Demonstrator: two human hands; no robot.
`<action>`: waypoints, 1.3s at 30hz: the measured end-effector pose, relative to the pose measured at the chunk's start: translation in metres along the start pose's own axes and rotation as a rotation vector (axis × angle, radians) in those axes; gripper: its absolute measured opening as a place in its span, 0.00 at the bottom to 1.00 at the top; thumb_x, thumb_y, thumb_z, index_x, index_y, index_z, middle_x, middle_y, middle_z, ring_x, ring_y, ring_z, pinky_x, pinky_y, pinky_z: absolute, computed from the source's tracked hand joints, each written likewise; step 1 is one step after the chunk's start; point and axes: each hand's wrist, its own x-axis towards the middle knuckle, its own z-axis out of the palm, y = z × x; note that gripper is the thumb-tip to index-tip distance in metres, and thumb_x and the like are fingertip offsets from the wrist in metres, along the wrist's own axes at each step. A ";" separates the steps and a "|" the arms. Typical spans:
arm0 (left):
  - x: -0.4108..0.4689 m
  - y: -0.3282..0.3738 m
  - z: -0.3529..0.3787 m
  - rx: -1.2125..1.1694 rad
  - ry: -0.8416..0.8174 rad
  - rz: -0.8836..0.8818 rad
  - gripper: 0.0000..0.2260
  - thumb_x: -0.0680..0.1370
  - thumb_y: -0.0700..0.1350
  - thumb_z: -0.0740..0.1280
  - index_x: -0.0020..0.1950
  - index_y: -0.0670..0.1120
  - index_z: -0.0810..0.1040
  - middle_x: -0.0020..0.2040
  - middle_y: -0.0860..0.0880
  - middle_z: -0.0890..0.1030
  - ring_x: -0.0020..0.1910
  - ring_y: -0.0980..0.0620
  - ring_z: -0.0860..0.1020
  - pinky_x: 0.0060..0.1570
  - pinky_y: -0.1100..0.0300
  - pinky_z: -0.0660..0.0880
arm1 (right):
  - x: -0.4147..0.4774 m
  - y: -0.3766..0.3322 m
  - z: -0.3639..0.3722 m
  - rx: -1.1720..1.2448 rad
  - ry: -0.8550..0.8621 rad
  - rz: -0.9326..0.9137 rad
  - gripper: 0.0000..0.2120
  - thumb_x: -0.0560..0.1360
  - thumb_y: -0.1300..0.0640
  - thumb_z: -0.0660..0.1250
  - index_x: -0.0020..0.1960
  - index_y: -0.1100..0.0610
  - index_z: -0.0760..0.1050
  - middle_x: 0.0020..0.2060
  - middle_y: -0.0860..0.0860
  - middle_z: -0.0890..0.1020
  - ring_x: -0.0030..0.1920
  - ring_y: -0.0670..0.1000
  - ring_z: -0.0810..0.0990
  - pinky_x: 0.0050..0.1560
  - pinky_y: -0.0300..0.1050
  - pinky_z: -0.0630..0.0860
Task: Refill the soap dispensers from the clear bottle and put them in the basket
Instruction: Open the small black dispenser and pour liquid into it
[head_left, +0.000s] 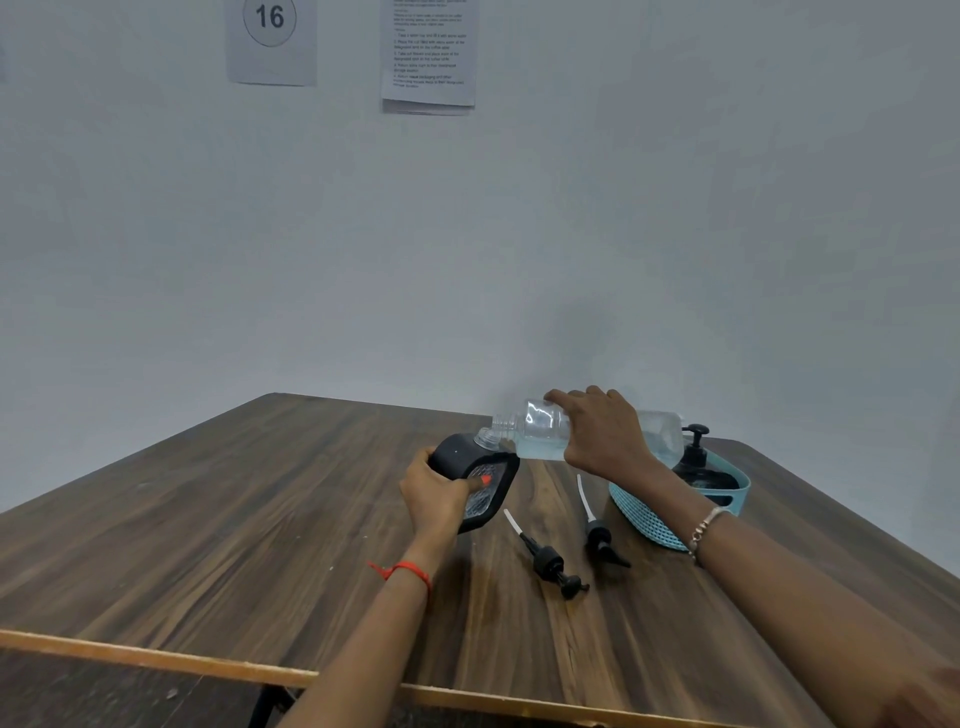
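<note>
While tipped near-flat, clear bottle (545, 431) clamped mid-body by right hand (605, 436): light, slick, sloshing. Left hand (434, 491) wrapped round tilted dispenser (475, 475); mouths touching.

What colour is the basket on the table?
The basket is light blue with a woven-look wall, seen in the head view.
</note>
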 end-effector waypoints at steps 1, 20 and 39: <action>0.000 0.000 0.000 0.001 -0.001 -0.002 0.22 0.61 0.34 0.79 0.51 0.41 0.76 0.48 0.43 0.82 0.44 0.47 0.79 0.39 0.60 0.74 | 0.000 0.000 0.000 0.001 0.000 -0.001 0.28 0.65 0.63 0.63 0.65 0.52 0.69 0.48 0.51 0.81 0.49 0.54 0.75 0.47 0.44 0.66; -0.001 -0.003 0.002 -0.012 0.009 -0.011 0.21 0.61 0.33 0.78 0.50 0.41 0.76 0.47 0.43 0.82 0.43 0.48 0.79 0.38 0.61 0.73 | 0.001 0.001 -0.001 0.072 -0.083 0.084 0.31 0.61 0.65 0.65 0.63 0.51 0.70 0.45 0.52 0.81 0.44 0.54 0.75 0.39 0.39 0.61; 0.032 -0.021 -0.006 -0.258 -0.013 -0.123 0.22 0.61 0.30 0.77 0.50 0.44 0.75 0.45 0.43 0.82 0.43 0.43 0.81 0.42 0.50 0.80 | 0.014 0.037 0.045 1.301 -0.075 0.567 0.36 0.51 0.64 0.78 0.58 0.54 0.73 0.45 0.54 0.81 0.47 0.55 0.80 0.49 0.47 0.78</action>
